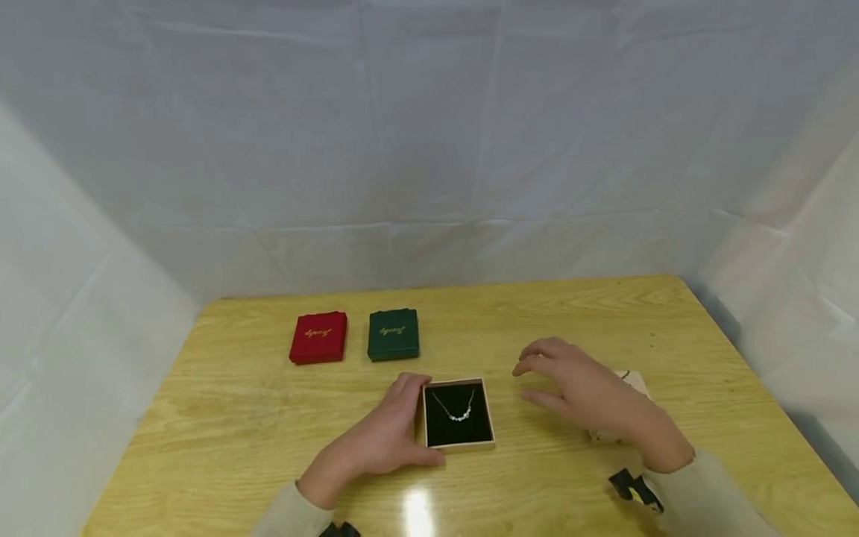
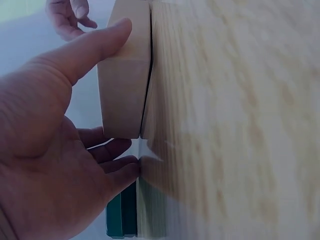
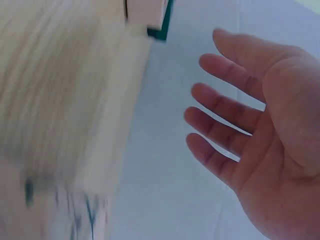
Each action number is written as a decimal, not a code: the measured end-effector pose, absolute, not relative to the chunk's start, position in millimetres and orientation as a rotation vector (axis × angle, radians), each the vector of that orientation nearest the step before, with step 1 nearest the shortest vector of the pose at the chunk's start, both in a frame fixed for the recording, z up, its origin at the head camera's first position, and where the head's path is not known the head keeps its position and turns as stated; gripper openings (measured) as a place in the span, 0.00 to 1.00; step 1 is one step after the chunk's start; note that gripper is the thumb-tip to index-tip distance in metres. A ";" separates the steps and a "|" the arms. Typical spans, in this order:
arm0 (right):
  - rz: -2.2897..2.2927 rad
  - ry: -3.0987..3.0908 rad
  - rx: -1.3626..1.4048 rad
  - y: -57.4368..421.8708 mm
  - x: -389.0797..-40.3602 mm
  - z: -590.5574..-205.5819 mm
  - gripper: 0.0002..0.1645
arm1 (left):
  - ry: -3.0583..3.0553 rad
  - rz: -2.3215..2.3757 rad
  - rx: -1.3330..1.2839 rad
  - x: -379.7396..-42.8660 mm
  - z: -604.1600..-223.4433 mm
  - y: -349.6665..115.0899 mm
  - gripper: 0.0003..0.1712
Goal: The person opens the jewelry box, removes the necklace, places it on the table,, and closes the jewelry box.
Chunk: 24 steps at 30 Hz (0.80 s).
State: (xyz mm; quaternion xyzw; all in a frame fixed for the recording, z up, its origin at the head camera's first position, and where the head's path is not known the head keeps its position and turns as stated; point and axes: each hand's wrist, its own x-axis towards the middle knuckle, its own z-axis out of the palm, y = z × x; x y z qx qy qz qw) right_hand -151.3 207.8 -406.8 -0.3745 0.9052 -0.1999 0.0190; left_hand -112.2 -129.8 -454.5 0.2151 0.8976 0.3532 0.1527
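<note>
An open, light tan jewelry box (image 1: 463,448) with a dark lining stands on the wooden table. Across the lining lies a silver necklace (image 1: 459,418) with a row of small bright stones. My left hand (image 1: 381,441) holds the box from its left, thumb along the near side and fingers at the far left corner. In the left wrist view, the thumb (image 2: 107,42) lies against the box's side wall. To the right of the box, my right hand (image 1: 580,388) hovers with nothing in it, fingers spread and slightly bent. Partly hidden behind that hand is a pale, patterned flat piece (image 1: 634,383).
Farther back on the table (image 1: 221,418) sit a red box (image 1: 319,338) and a dark green box (image 1: 393,335), side by side, each with gold lettering. White sheeting (image 1: 429,149) encloses the table at the back and both sides.
</note>
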 end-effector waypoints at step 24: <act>-0.109 3.007 -1.160 131.6 -152.7 -429.8 0.09 | 2.589 1.007 0.658 -114.3 -449.9 -122.2 0.64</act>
